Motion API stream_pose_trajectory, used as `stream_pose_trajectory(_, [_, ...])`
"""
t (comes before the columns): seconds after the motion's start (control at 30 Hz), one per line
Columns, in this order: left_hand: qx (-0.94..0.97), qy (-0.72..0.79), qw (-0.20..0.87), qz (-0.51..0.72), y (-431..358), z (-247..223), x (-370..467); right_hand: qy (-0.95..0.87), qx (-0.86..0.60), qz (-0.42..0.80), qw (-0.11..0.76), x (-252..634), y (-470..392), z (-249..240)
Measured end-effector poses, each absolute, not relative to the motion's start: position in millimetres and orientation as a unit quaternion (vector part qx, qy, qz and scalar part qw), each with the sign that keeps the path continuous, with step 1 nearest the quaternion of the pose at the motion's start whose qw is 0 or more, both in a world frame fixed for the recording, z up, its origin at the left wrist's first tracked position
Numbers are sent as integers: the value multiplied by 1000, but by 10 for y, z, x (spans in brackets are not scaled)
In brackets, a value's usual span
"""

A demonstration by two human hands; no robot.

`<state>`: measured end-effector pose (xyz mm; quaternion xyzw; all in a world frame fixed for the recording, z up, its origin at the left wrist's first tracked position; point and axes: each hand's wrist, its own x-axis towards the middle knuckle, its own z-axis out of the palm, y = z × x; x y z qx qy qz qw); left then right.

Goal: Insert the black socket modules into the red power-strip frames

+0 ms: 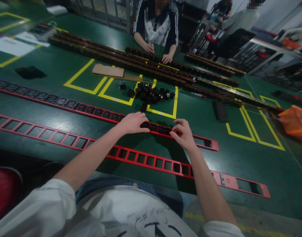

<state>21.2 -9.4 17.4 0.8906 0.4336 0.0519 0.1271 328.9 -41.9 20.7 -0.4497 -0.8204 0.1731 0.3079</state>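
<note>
A long red frame strip (pixel 101 115) lies across the green table, with a row of black socket modules (pixel 113 116) set in its openings. My left hand (pixel 133 123) is closed over this strip, its thumb on the near side and its fingers on the far side of a black module (pixel 144 125). Farther right along the same strip, my right hand (pixel 184 135) has thumb and fingers curled at another black module (pixel 168 130), partly hiding it. Between the hands, more modules sit in the strip. Open slots show past my right hand, near the strip's end.
Nearer me lies a second red frame (pixel 141 158) with open slots. Loose black modules (pixel 151 93) are heaped beyond my hands, near a piece of cardboard (pixel 108 70). Long dark strips (pixel 111 59) cross the table, where a co-worker (pixel 156 26) sits opposite. An orange bag (pixel 295 123) stands right.
</note>
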Motion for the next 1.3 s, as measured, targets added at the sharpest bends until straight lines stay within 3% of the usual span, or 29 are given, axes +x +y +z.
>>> stream_pose_trajectory(0.33, [850,502,133,82,-184,271,227,-819,-441,167,326,3311,-397,178])
stream_pose_trajectory(0.83, [864,487,121,39,-156,234,237,-823,-439,168,321,3317,-405,191])
stream_pose_trajectory(1.13, [882,454,108,60,-143,190,238,-860,-466,156,139,3298,-379,197])
stream_pose_trajectory(1.3, [896,435,86,34,-127,249,227,-872,-471,100,85,3345,-300,82])
